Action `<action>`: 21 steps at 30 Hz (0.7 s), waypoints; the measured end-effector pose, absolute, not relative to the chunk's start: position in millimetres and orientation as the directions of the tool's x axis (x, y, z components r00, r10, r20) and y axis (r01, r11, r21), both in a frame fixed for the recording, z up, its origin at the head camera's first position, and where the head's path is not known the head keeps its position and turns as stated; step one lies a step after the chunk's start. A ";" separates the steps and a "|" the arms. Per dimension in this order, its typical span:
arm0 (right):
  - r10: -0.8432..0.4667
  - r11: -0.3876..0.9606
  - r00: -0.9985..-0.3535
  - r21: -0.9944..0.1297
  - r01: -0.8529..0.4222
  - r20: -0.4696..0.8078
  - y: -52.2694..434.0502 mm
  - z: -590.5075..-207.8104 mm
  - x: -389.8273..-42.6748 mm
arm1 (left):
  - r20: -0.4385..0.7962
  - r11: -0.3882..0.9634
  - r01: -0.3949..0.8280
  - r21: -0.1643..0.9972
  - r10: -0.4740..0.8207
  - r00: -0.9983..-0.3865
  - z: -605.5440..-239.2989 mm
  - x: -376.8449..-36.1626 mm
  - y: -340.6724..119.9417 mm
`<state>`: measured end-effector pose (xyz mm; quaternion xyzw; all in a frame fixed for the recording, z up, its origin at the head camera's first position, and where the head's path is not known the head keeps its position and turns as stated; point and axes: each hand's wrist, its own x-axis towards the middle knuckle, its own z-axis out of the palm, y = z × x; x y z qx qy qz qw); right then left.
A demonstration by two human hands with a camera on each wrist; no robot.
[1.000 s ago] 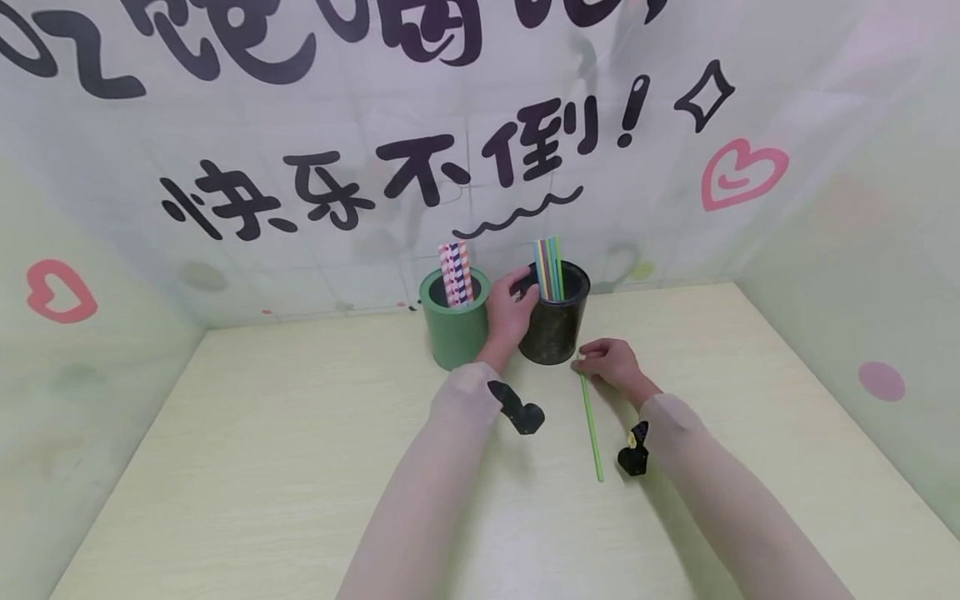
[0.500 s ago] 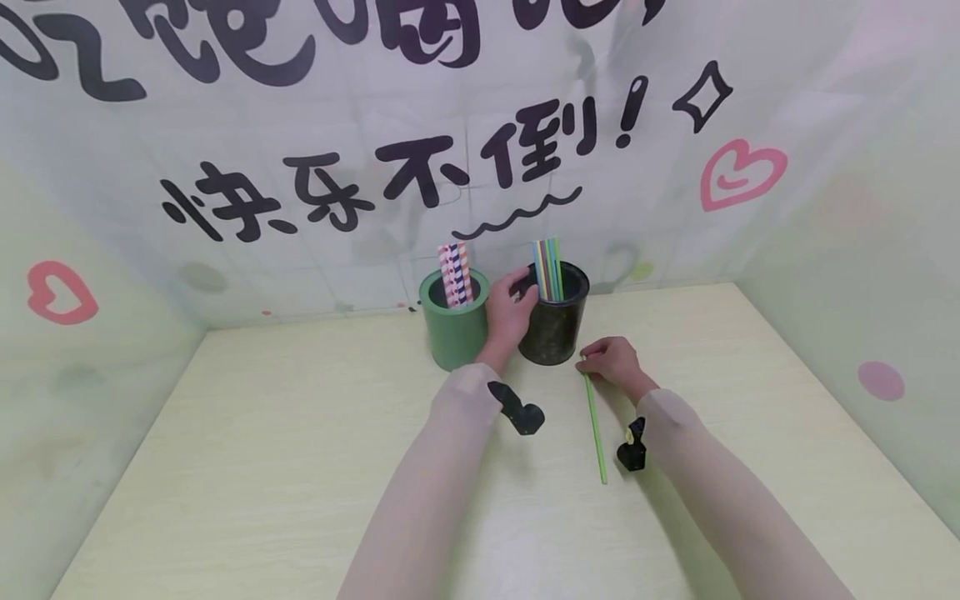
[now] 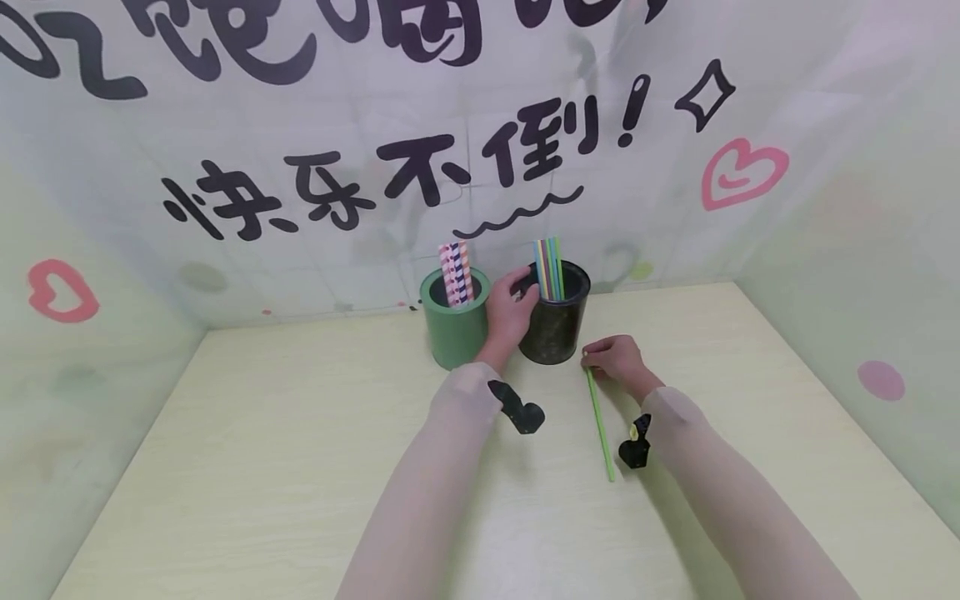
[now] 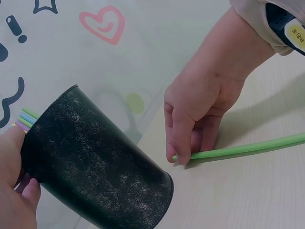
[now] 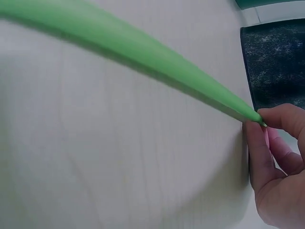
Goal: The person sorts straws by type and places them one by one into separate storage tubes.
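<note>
A black cup [image 3: 551, 333] stands upright toward the back of the table, with several coloured straws [image 3: 548, 270] leaning in it. My left hand [image 3: 512, 310] holds this cup by its left side near the rim; some fingertips are hidden behind it. To the cup's right, my right hand [image 3: 619, 360] pinches one end of a green straw [image 3: 599, 423] between thumb and fingers. The straw stretches from there toward the front of the table. Seen from the right wrist, its pinched end lies between the fingertips [image 5: 259, 136], close to the cup.
Left of my left hand is a green cup [image 3: 454, 337] with several patterned straws [image 3: 456, 275] in it. A pale wooden table [image 3: 285, 458] lies beneath everything. Behind it hangs a printed backdrop [image 3: 337, 258], and side panels flank the table.
My right hand has shifted slightly right, and the green straw's near end has swung a little right with it. The left hand and both cups have stayed put.
</note>
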<state>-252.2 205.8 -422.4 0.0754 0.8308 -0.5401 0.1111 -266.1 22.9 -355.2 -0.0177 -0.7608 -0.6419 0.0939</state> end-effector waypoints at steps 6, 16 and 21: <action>0.025 0.388 -0.959 -0.882 0.268 -0.281 210.4 -418.3 -252.5 | 0.170 0.176 0.153 0.972 -0.083 -0.982 -355.3 -266.1 24.6; 0.005 0.285 -0.978 -0.937 0.203 -0.211 212.1 -384.2 -262.8 | 0.167 0.176 0.149 0.973 -0.097 -0.981 -356.7 -267.2 23.3; 0.013 0.254 -0.988 -0.956 0.150 -0.152 212.9 -363.2 -267.4 | 0.166 0.174 0.148 0.973 -0.094 -0.982 -356.1 -266.4 22.9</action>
